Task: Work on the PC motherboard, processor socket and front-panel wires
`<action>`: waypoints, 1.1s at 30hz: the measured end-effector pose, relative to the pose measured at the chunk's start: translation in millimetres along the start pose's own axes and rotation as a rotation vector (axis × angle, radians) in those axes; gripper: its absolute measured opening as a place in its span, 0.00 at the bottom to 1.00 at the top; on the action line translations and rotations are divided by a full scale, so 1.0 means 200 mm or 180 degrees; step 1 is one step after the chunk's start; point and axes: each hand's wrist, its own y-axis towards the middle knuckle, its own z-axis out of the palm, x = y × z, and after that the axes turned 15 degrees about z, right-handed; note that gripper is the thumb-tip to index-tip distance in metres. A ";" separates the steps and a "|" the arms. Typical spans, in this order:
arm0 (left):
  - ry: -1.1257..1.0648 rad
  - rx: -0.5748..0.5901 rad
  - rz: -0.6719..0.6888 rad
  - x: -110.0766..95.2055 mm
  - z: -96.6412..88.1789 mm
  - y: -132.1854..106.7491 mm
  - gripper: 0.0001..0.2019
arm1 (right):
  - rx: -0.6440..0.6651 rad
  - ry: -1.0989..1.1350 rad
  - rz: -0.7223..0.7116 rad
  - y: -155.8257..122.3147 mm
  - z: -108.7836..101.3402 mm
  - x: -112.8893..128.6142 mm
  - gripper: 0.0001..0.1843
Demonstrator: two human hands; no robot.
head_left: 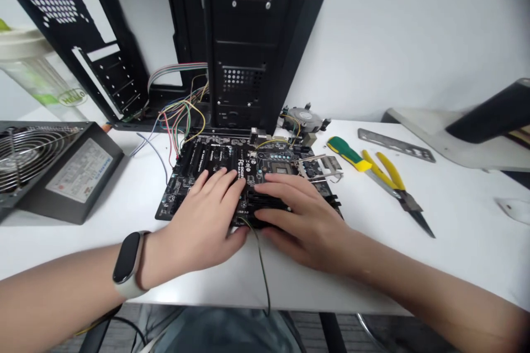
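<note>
A black motherboard (pixel 207 160) lies flat on the white table (pixel 455 204), its CPU socket (pixel 281 168) open. My left hand (pixel 202 220), with a smart band on the wrist, rests on the board's near edge, fingers stretched forward and the thumb under the front edge. My right hand (pixel 298 212) lies beside it on the memory slot area, fingers extended and pressed flat toward the left. A thin dark cable (pixel 260 265) runs from between the hands down over the table's front edge. What sits under the fingers is hidden.
A black PC case (pixel 248 38) stands behind the board with coloured wires (pixel 182 110) spilling out. A power supply (pixel 53 165) sits at left, a clear jar (pixel 37 77) behind it. A cooler fan (pixel 304 118), green-handled screwdriver (pixel 348 154), yellow pliers (pixel 393 182) and metal I/O plate (pixel 395 145) lie right.
</note>
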 end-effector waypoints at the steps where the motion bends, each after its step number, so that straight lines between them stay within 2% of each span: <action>1: 0.0014 0.0050 -0.0023 0.00 0.00 0.00 0.31 | -0.0003 -0.0043 -0.0001 0.01 0.01 0.02 0.07; 5: 0.0056 0.0185 -0.0011 0.00 0.02 0.00 0.32 | 0.0102 -0.0116 0.0091 0.07 0.07 0.07 0.09; 12: 0.0030 0.0161 0.0045 0.00 0.02 0.00 0.30 | 0.0139 0.0242 0.0130 0.11 0.14 0.08 0.15; 27: 0.0056 0.0218 0.0053 -0.01 0.02 0.00 0.30 | 0.0103 0.0851 0.0751 0.09 0.18 0.12 0.13; 33: 0.0079 0.0183 0.0065 -0.01 0.03 0.00 0.29 | -0.0008 0.0894 0.0719 0.08 0.18 0.11 0.13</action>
